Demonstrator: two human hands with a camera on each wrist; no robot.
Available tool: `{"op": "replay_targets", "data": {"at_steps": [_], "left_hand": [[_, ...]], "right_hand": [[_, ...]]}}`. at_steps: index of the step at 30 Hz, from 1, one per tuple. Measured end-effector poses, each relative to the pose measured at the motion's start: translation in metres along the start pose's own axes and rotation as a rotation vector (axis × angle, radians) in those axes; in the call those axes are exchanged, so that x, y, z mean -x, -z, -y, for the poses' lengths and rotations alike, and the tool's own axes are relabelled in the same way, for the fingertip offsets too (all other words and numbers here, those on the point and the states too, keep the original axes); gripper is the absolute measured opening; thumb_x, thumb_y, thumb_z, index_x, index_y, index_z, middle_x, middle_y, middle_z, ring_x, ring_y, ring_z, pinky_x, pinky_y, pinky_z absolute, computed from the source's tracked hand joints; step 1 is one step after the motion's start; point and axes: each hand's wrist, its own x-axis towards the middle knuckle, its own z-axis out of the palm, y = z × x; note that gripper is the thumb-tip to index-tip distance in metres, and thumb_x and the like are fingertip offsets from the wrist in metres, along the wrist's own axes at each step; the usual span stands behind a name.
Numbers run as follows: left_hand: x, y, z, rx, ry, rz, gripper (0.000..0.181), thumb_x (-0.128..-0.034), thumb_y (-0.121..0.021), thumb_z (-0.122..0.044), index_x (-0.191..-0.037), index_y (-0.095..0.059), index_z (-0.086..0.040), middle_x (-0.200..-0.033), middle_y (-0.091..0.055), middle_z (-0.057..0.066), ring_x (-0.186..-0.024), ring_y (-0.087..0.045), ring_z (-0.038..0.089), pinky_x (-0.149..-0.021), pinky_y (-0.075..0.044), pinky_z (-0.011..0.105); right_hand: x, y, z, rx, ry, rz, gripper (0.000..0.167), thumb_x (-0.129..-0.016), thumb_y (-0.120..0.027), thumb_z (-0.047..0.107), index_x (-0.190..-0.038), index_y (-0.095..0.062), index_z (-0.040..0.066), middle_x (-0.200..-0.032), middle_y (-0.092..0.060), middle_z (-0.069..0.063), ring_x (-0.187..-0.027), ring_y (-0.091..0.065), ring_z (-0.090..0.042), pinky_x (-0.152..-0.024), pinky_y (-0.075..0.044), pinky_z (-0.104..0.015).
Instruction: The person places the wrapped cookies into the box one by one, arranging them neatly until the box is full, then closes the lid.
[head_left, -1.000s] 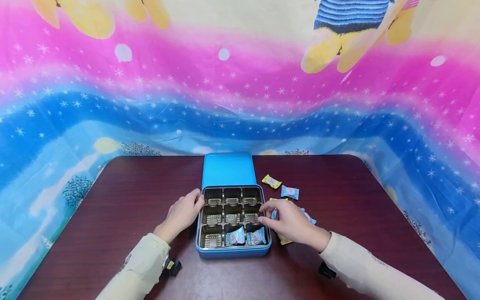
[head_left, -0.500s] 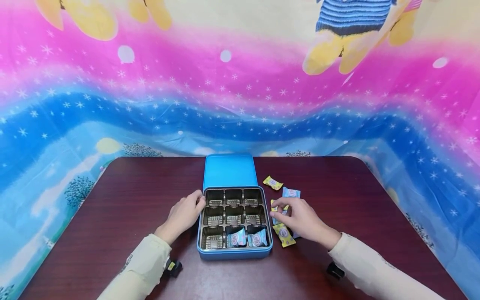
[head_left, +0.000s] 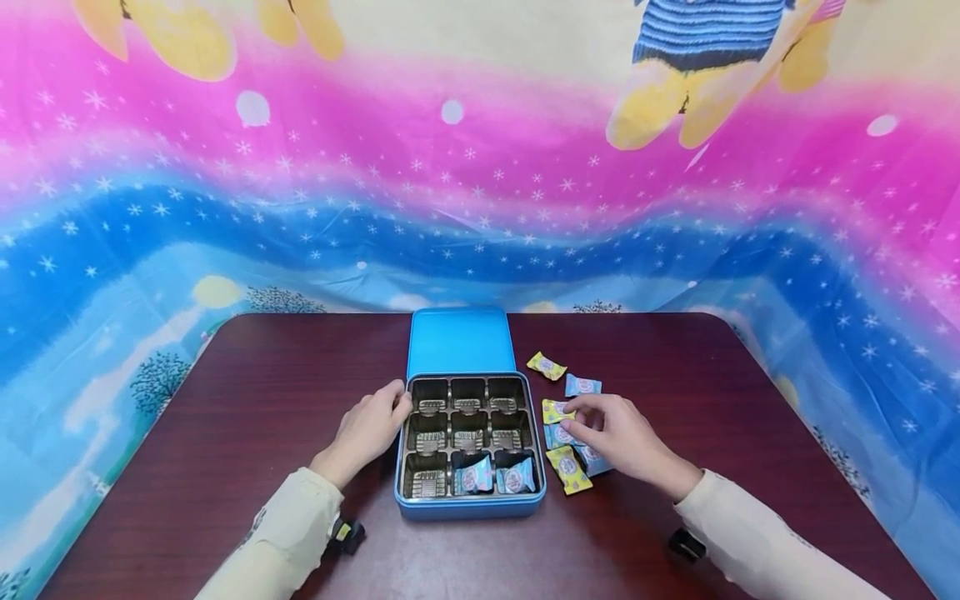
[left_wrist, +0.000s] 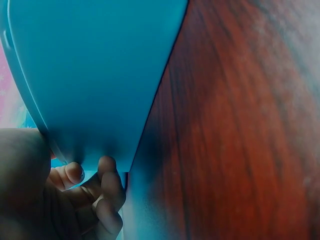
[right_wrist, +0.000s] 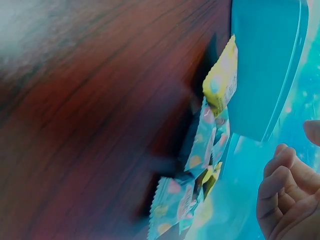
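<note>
The blue box [head_left: 469, 507] stands on the dark red surface [head_left: 300, 367], two blue-wrapped sweets [head_left: 474, 476] in its near row, middle and right compartments. The left hand [head_left: 369, 429] touches the box's left wall near the far corner. Its fingers are bent and in shadow from the wrist, and part of the hand is hidden, so I cannot tell whether its grip holds the wall or merely rests against it.

To the right of the box, the right hand [head_left: 618, 433] is poised over the loose sweets, its grip loosely curled with a gap between thumb and fingers, nothing visible in it. Its fingertips partly cover a yellow sweet [head_left: 553, 411]; a blue sweet [head_left: 557, 436] just nearer is half hidden too. Any others under the palm cannot be made out.

In the right wrist view the thumb is cut off and the sweets overlap, blurring their count. Beyond the box, the lid [head_left: 461, 342] shows, its near edge concealed.
</note>
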Motion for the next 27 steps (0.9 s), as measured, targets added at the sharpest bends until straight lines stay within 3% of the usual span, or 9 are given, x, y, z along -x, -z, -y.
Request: {"op": "replay_targets", "data": {"at_steps": [18, 27], "left_hand": [[0.0, -0.002, 0.0, 0.008, -0.006, -0.007, 0.024, -0.1021, -0.043, -0.032, -0.082, -0.045, -0.018, -0.066, -0.041, 0.0, -0.056, -0.039, 0.017, -0.053, -0.031, 0.033], [0.0, -0.002, 0.001, 0.007, -0.015, -0.024, 0.025, -0.102, -0.043, -0.032, -0.081, -0.044, -0.018, -0.065, -0.038, 0.0, -0.056, -0.039, 0.017, -0.052, -0.03, 0.033]], "right_hand": [[0.009, 0.011, -0.018, -0.011, -0.032, -0.021, 0.021, -0.094, -0.071, 0.025, -0.109, -0.072, 0.01, -0.081, -0.063, 0.003, -0.058, -0.049, -0.011, -0.052, -0.042, -0.027], [0.012, 0.013, -0.031, 0.025, -0.061, -0.037, 0.019, -0.093, -0.072, 0.023, -0.107, -0.073, 0.01, -0.08, -0.063, 0.003, -0.063, -0.053, -0.013, -0.057, -0.046, -0.026]]}}
